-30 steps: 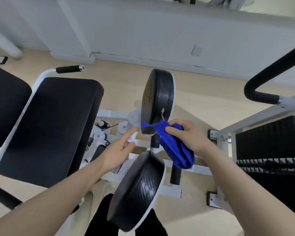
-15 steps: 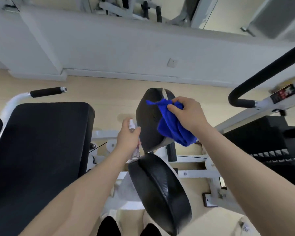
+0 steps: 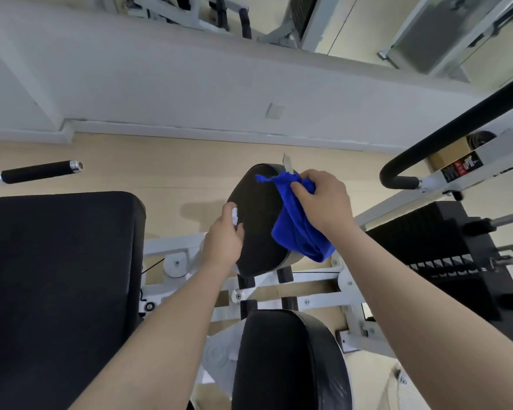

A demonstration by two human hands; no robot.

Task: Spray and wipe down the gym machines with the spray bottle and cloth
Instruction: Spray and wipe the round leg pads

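A round black machine pad (image 3: 256,220) stands upright at the centre, on a white frame. My right hand (image 3: 323,202) grips a blue cloth (image 3: 296,220) against the pad's upper right edge; the cloth hangs down over its right side. My left hand (image 3: 224,242) holds a small spray bottle at the pad's left face. Only the bottle's white nozzle (image 3: 234,216) shows above my fingers. A second black pad (image 3: 290,359) sits below, near me.
A large black seat cushion (image 3: 60,291) fills the left, with a black-grip handle (image 3: 39,172) above it. A black curved bar (image 3: 456,134) and a dark weight stack (image 3: 444,261) stand at the right. White wall and mirror lie behind.
My left hand closed on the spray bottle and rose to the pad's left face. My right hand lifted the cloth from the pad's bottom to its upper right edge. The view tilted up.
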